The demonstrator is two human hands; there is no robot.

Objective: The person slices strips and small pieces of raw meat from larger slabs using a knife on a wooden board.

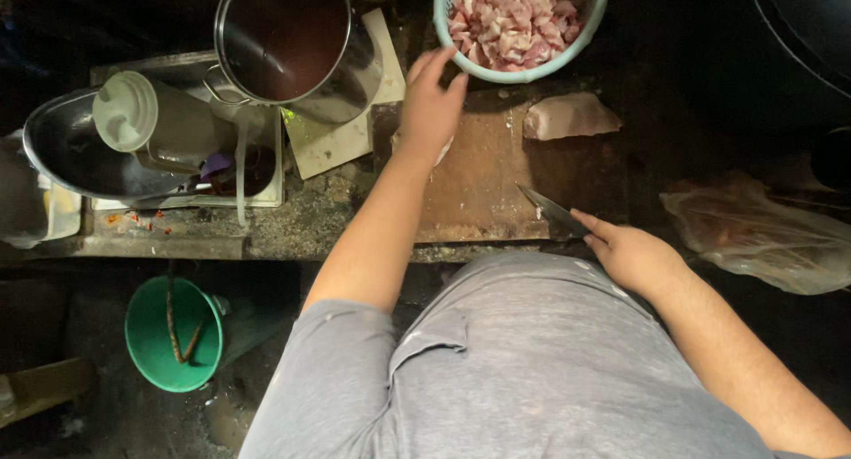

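Starting at the fingers: the left hand (432, 104) is stretched out with its fingers loosely spread, fingertips right at the rim of the teal basket (452, 35), not gripping anything as far as the view shows. The right hand (631, 253) is wrapped around the handle of a knife (551, 212), with the index finger laid along the top, and the blade points up-left over the near edge of the cutting board (483, 171).

The board is a worn brown wooden one on a pretty grimy, dark stone counter (292, 224). A pale slab of raw meat (569, 116) sits on the far right of the board, just below the basket. The room is dim, so most of the background goes to black.

Containers: the teal basket holds a heap of pinkish cut meat chunks (514, 20). A steel pot (288, 42) to the left looks empty inside. Further left there's a metal bowl (62, 153) with a capped plastic jug (146, 122) lying across it. Down on the floor stands a green bucket (164, 335) with a stick in it. A clear plastic bag (762, 233) lies on the right, contents hard to make out.

The basket and pot are cut off by the top edge, and the grey shirt (523, 370) hides the counter's near side.
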